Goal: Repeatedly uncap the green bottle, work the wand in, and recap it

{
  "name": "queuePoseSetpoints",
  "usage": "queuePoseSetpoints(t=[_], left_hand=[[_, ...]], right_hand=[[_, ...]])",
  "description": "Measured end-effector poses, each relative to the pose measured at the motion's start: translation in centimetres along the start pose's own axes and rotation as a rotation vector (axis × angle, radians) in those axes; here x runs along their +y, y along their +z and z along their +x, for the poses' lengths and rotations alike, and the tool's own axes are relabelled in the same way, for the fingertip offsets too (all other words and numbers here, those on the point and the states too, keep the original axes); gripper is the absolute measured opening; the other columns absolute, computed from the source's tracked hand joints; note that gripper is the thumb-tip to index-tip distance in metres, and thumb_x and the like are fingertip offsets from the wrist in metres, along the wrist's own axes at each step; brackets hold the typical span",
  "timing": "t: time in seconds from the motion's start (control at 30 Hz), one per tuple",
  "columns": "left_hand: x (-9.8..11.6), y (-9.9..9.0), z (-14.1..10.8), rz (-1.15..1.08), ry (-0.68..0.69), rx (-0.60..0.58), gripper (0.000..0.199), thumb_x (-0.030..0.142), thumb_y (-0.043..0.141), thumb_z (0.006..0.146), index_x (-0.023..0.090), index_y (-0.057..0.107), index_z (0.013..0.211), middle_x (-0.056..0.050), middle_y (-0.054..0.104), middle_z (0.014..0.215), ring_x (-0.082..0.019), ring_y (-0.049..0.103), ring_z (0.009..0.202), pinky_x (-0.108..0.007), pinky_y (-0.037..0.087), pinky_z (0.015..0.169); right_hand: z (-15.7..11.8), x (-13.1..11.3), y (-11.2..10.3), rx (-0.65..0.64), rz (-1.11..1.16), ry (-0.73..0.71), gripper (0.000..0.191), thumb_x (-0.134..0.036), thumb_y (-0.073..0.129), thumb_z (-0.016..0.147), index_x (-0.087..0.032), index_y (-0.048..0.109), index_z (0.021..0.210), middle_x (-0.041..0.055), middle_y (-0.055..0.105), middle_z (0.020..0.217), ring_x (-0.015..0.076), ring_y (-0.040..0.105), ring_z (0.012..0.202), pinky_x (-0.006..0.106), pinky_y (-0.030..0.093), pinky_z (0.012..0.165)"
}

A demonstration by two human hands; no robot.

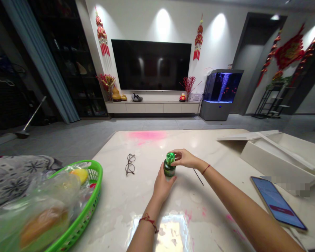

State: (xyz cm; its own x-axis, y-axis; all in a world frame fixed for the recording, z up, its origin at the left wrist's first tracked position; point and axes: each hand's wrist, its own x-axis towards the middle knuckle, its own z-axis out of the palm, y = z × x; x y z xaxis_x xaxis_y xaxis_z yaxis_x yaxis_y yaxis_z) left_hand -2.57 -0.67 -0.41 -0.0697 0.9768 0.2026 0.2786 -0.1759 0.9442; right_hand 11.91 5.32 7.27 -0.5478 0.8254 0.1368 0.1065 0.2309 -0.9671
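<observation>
A small dark green bottle [169,170] stands upright on the pale marble-look table [107,196], near its middle. My left hand [163,185] is closed round the lower part of the bottle, thumb on one side and fingers on the other. On top sits a shiny green cap [170,157], and my right hand [186,159] pinches it from the right. Whether the cap is loose or seated on the bottle I cannot tell. Just right of the bottle lies a thin dark stick [198,176].
Eyeglasses [130,164] rest left of my hands. A green basket [96,196] with bagged bread and fruit fills the left front. On the right are a phone [278,203] and a white open box [278,157]. A television [151,66] and fish tank [223,87] stand beyond.
</observation>
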Motion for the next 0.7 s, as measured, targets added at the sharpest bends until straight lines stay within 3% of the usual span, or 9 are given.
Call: queuePoseSetpoints(t=[0.17,0.3,0.43,0.53,0.7], left_hand=[[0.4,0.3,0.1,0.068,0.003,0.017,0.063,0.025,0.064,0.067,0.019,0.036,0.123,-0.010,0.055,0.118,-0.025,0.053,0.107,-0.036,0.039,0.089],[1.1,0.4,-0.7,0.062,0.031,0.027,0.053,0.027,0.065,0.066,0.019,0.044,0.113,-0.008,0.058,0.111,-0.023,0.056,0.101,-0.033,0.041,0.085],[1.8,0.6,-1.6,0.048,0.032,-0.017,0.047,0.033,0.063,0.069,0.020,0.045,0.110,-0.008,0.061,0.106,-0.021,0.058,0.095,-0.031,0.042,0.080],[2.3,1.1,-1.9,0.062,0.004,-0.049,0.046,0.035,0.064,0.068,0.020,0.045,0.108,-0.007,0.064,0.100,-0.021,0.061,0.088,-0.030,0.044,0.074],[3.4,1.5,-2.4,0.155,-0.013,-0.012,0.047,0.034,0.066,0.066,0.023,0.048,0.108,-0.005,0.067,0.094,-0.021,0.063,0.085,-0.028,0.044,0.069]], right_hand=[[-1.1,-1.3,0.9,-0.045,-0.122,-0.031,0.043,-0.019,0.070,0.057,-0.014,0.060,0.098,0.0050,0.064,0.090,0.0174,0.060,0.081,0.034,0.049,0.079],[-2.0,-1.9,1.4,-0.050,-0.263,-0.070,0.038,-0.016,0.066,0.060,-0.017,0.060,0.097,0.0050,0.063,0.095,0.0171,0.059,0.085,0.032,0.049,0.079],[-2.5,-1.9,0.9,-0.030,-0.249,-0.028,0.037,-0.018,0.067,0.060,-0.016,0.058,0.096,0.0057,0.062,0.092,0.0174,0.059,0.084,0.032,0.050,0.076],[-2.9,-1.7,0.5,0.076,-0.316,-0.041,0.039,-0.023,0.071,0.058,-0.015,0.059,0.094,0.0053,0.062,0.089,0.0174,0.059,0.083,0.034,0.048,0.079],[-4.4,-1.0,1.7,0.372,-0.306,-0.035,0.070,-0.025,0.074,0.054,-0.014,0.047,0.118,0.0050,0.059,0.092,0.0175,0.056,0.089,0.038,0.042,0.091]])
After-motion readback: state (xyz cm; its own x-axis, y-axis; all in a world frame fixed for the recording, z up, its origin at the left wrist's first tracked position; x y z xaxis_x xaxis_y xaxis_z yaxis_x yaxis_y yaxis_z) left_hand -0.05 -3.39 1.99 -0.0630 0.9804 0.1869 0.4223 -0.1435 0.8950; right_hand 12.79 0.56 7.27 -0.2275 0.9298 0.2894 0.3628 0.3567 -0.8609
